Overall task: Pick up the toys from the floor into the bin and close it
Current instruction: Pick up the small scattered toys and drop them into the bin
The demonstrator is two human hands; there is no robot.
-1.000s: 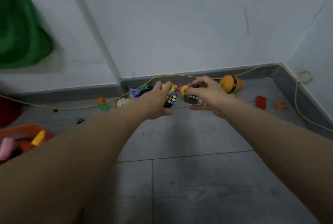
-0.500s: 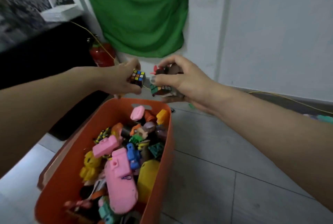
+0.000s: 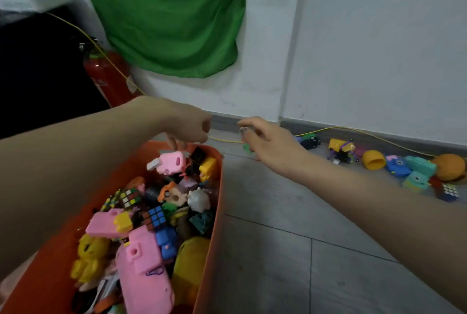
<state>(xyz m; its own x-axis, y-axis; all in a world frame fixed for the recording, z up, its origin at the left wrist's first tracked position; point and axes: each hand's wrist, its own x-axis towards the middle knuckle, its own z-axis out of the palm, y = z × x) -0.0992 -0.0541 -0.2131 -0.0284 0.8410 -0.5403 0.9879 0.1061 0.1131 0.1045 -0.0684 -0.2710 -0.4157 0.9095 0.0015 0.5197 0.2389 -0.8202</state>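
A green cloth [image 3: 166,15] is hung on the white wall [image 3: 379,35]. A red fire extinguisher [image 3: 107,76] is stood below it, at the left. A yellow cable [image 3: 353,129] is run along the grey skirting board [image 3: 379,136].

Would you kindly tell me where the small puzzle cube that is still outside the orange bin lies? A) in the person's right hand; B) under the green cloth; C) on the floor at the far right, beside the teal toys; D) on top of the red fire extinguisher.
C: the loose puzzle cube sits on the floor tiles just in front of the teal toys, well right of the orange bin.
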